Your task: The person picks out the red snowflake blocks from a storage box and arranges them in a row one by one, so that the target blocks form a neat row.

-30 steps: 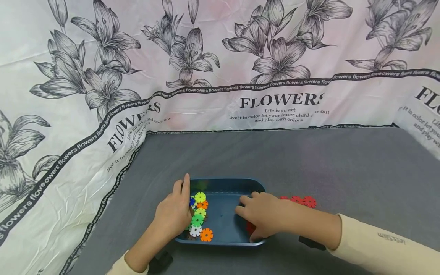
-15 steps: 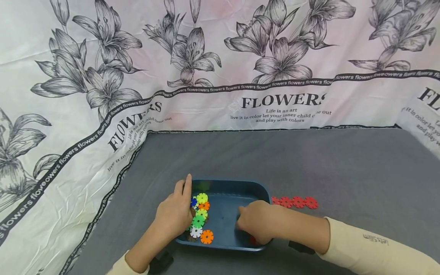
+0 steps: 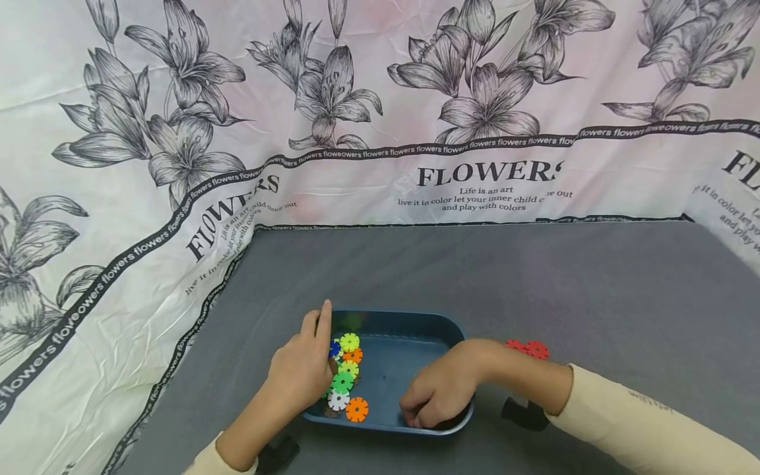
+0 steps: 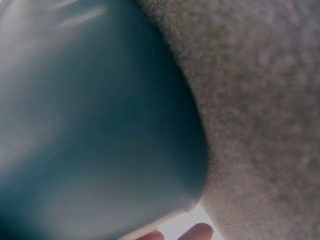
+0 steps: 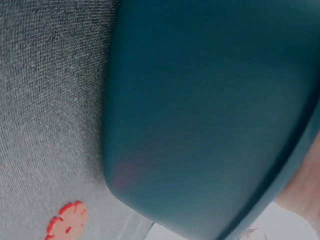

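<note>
A dark blue rectangular tray (image 3: 392, 323) sits on the grey cloth. At its left side my left hand (image 3: 299, 369) grips the rim, one finger pointing away along it. Beside that hand, several flower-shaped plastic discs in yellow, green, white, blue and orange lie inside, with an orange disc (image 3: 357, 409) nearest the front. My right hand (image 3: 442, 389) reaches over the right rim into the front right corner, fingers curled down towards the tray floor. Its fingertips are hidden, so I cannot tell whether it holds a disc. The left wrist view shows the tray's outer wall (image 4: 100, 125).
Red flower-shaped discs (image 3: 537, 349) lie in a row on the cloth right of the tray, partly covered by the right forearm. Grey cloth (image 3: 594, 284) stretches behind. A white flower-printed curtain (image 3: 368, 185) hangs at the back and left.
The right hand has moved towards the tray's front right corner, its fingers now pointing down. The tray's right end has shifted slightly right and forward towards me. The left hand stays on the rim.
</note>
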A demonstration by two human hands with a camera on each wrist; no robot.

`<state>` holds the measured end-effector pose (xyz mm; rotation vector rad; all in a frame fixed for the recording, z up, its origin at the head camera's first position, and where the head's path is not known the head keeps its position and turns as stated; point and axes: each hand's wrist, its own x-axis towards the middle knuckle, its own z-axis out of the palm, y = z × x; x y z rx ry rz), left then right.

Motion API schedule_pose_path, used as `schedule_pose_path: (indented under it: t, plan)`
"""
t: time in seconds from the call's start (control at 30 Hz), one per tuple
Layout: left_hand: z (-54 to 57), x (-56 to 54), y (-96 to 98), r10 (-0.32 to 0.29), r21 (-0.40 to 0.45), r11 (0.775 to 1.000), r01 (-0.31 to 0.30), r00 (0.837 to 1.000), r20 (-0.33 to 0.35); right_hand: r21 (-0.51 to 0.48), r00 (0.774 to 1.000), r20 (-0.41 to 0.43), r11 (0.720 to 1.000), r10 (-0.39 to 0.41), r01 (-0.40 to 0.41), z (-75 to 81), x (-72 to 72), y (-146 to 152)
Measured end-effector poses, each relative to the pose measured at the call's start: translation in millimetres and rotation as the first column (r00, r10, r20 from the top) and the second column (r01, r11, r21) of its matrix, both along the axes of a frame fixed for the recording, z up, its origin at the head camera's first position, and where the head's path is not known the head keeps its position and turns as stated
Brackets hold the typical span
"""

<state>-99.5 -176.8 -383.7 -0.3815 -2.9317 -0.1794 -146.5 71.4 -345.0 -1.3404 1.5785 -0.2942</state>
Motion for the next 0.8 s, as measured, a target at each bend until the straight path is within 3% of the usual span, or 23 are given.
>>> schedule_pose_path:
  t: [0.17, 0.43, 0.8]
  plan:
    - [-1.3, -0.8, -0.2, 0.006, -0.004, 1.000, -0.006, 1.000, 0.009, 0.061, 0.991, 0.107, 0.996, -0.076, 0.070, -2.0, -1.0, 0.6]
    - [-0.8, -1.2, -0.7, -0.002, -0.002, 1.000, 0.002, 1.000, -0.006, 0.100, 0.978, 0.162, 0.988, -0.133, 0.118, -6.2, -2.2, 1.8]
    - [0.0, -0.6, 0.3, -0.002, 0.006, 1.000, 0.002, 1.000, -0.002, 0.113, 0.969, 0.200, 0.986, -0.146, 0.125, -13.3, -0.7, -3.5]
